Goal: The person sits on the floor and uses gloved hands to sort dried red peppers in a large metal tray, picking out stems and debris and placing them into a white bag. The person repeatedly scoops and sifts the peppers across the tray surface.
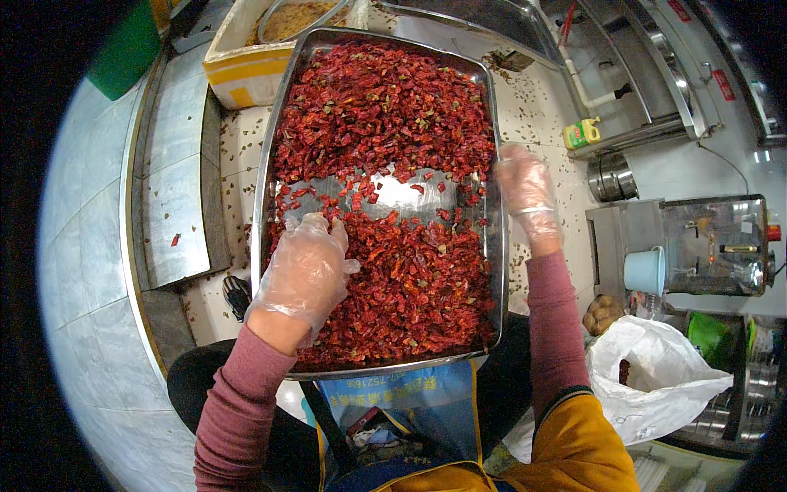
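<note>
A large stainless steel tray [503,246] lies before me, holding cut dried red chili peppers [393,111] in a far heap and a near heap, with a mostly bare strip of metal between them. Seeds and a few pale bits are mixed in. My left hand [307,264], in a clear plastic glove, rests over the left edge of the near heap, its fingertips among the chili pieces; whether it grips any is hidden. Outside the tray's right rim is my right hand [526,181], gloved too and blurred, its fingers close to the rim; its grip is unclear.
A foam box [246,74] with yellow tape stands beyond the tray's left corner. Seeds lie scattered on the floor [237,154]. To the right are a yellow jug [581,133], a steel pot [613,177], a light blue bucket [644,270] and an opened white sack [676,393].
</note>
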A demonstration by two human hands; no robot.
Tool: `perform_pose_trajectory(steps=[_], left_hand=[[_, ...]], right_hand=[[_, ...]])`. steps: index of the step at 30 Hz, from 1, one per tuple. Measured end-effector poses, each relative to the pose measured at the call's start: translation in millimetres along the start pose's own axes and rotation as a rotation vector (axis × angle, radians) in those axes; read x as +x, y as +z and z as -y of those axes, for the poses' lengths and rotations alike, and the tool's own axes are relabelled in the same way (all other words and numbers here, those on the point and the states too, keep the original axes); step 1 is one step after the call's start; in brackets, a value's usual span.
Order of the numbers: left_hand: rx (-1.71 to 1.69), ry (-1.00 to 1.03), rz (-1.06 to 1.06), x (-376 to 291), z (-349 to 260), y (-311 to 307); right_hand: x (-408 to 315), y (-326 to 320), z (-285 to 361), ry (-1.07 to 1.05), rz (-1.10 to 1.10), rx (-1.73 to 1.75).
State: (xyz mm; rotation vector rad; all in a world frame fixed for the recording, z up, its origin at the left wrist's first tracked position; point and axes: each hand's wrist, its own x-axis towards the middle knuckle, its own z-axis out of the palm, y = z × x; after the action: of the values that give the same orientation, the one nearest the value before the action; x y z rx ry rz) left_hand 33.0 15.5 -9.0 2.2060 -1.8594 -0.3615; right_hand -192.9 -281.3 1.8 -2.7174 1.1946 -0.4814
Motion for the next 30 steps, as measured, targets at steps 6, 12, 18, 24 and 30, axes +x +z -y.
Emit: perform_pose_trajectory(steps=[6,12,18,24,30], left_hand=[[0.035,-0.016,0.06,1.0,-2.0,-2.8],[0.025,0.0,0.033,2.0,-0.3,-0.9],[0.011,-0.009,0.058,1.5,0.9,0.5],[0.053,0.0,0.062,1.1,1.7,-1.1],[-0.003,-0.016,0.081,4.7,-2.1,-1.7]], right_hand=[[-13.1,40.3,52.2,-0.006,0.339,0.125],[-8.9,45.7,57.2,-0.09,0.445,-0.242],[-8.0,59.4,35.4,-0.077,0.523,-0.209],[-0.6,27.1,27.3,-0.174,0.36,-0.028],[-1.5,-32.0,18.3,0.184,0.309,-0.284]])
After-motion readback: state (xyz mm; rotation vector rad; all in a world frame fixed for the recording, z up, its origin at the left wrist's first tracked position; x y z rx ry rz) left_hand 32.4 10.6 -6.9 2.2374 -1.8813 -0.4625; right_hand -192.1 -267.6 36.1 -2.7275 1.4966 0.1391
